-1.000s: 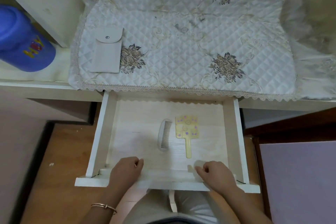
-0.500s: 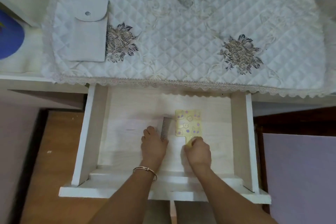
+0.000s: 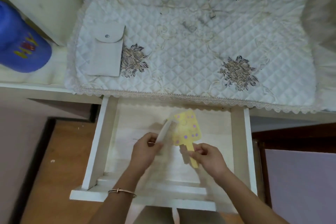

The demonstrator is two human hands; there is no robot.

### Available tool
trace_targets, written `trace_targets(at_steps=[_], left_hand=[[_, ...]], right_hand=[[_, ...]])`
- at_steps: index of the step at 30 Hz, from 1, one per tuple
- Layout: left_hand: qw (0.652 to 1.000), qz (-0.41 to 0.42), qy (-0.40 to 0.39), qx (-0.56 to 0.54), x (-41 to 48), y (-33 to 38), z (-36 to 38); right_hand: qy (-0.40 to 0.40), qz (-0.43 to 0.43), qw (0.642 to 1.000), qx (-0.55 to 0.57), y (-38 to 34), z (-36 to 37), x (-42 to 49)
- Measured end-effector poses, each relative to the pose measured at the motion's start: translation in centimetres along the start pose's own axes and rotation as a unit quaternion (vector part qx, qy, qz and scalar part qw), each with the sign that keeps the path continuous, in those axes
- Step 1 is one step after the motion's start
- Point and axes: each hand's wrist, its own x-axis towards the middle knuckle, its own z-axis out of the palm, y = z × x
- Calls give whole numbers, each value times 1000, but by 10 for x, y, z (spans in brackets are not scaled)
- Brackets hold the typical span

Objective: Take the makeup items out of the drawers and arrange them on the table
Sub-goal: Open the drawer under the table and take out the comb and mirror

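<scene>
The white drawer (image 3: 101, 143) stands pulled out below the table. Above its floor, my left hand (image 3: 145, 151) grips a pale grey comb (image 3: 163, 132) by one end, and the comb tilts up and away. My right hand (image 3: 209, 158) pinches the handle of a yellow hand mirror (image 3: 187, 127) with purple dots, lifted off the drawer floor. The two items almost touch. A grey snap pouch (image 3: 105, 54) lies on the left of the quilted table cover (image 3: 200, 42).
A blue cap (image 3: 21, 45) sits on the shelf to the left of the cover. A white cabinet side (image 3: 45, 2) rises at the back left. Wooden floor shows left of the drawer, and a lilac panel (image 3: 300, 183) is at the right.
My hands moved from the drawer's front edge into the drawer, closed on the comb and the mirror, and have lifted both off the drawer floor.
</scene>
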Motion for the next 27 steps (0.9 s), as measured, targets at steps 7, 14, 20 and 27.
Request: trace_targets(at_steps=[7,14,20,27], left_hand=[[984,81,42,-155,5,76,-49],[979,112,118,-126,96,163,-52],[988,96,113,-34,141,173,-52],[962,178,165,125,125,159,-54]], right_hand=[[-46,-122,989,66,-81,-11,1],[89,-147,984,52,-190,-4,89],[138,-130,982,15,-205,-4,120],[176,-204,963,-6,-183,-11,110]])
